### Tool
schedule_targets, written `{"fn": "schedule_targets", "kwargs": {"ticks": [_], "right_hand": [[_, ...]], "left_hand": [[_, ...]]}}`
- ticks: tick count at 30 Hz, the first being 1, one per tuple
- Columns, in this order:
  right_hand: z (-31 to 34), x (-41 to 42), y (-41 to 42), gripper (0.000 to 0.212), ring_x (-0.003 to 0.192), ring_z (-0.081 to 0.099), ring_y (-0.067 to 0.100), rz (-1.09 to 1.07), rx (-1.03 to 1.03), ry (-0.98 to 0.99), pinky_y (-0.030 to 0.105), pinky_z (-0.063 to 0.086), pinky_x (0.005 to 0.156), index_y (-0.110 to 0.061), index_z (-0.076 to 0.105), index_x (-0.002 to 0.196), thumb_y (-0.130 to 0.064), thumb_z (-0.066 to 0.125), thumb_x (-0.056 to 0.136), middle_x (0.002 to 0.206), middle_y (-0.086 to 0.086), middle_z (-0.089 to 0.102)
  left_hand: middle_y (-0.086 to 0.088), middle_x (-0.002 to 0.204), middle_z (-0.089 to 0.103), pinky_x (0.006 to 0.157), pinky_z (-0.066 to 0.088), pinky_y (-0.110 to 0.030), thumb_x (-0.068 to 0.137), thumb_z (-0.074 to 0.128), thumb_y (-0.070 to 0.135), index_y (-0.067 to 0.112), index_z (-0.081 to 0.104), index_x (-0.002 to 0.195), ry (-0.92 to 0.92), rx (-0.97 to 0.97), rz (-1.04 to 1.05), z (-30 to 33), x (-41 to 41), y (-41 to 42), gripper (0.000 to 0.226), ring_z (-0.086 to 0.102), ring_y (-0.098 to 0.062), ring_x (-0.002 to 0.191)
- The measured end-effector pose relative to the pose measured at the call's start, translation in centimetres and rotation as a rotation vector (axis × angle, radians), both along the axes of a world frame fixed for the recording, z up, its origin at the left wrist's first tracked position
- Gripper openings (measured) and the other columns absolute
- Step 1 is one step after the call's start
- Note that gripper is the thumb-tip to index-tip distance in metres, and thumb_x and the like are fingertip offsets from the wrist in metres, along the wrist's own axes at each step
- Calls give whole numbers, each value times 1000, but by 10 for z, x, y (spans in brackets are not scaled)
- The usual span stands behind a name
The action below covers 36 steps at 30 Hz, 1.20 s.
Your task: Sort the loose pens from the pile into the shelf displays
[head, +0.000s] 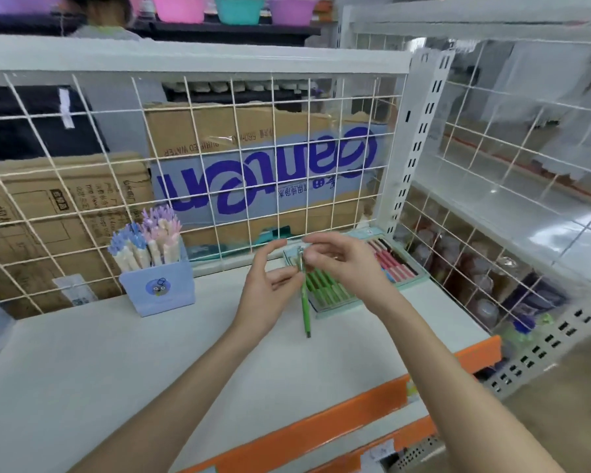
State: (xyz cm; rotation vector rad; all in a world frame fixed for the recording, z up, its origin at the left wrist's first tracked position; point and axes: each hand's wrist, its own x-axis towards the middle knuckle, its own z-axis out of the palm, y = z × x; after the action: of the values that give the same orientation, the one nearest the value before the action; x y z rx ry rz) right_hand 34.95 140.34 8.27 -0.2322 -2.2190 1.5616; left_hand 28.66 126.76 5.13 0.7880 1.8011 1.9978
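We are looking at a white shelf [116, 363] with an orange front edge, backed by a white wire grid. A pale blue pen holder [159, 290] is standing on it just in front of the grid, filled with upright pastel pens. To the right of that holder, a flat display tray [355, 274] is lying against the grid, holding rows of green pens and, further right, pink ones.
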Motion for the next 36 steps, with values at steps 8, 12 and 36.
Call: {"fn": "schedule_targets", "kwargs": {"ticks": [8,12,36], "right_hand": [[-5,-12,73,12,65,62,4,72,8,-41,13,48,63,-13,65,86,-5,71,79,61,-7,68],[-4,-29,112,13,68,63,12,27,12,-39,25,50,75,-17,64,77,-6,71,80,57,-9,65],[-80,-93,153,11,90,65,21,96,109,-288,36,49,88,-10,68,87,-20,70,83,90,11,71]], "left_hand": [[-4,97,65,84,47,-17,87,61,1,30,41,121,4,-41,60,-17,16,61,49,64,-3,88],[8,130,49,100,32,-10,91,60,18,22,38,136,353,-295,97,-35,16,76,51,45,-2,119],[0,139,49,111,18,-46,93,38,45,22,44,135,1288,-796,127,-108,1,95,48,30,-21,135]]}}
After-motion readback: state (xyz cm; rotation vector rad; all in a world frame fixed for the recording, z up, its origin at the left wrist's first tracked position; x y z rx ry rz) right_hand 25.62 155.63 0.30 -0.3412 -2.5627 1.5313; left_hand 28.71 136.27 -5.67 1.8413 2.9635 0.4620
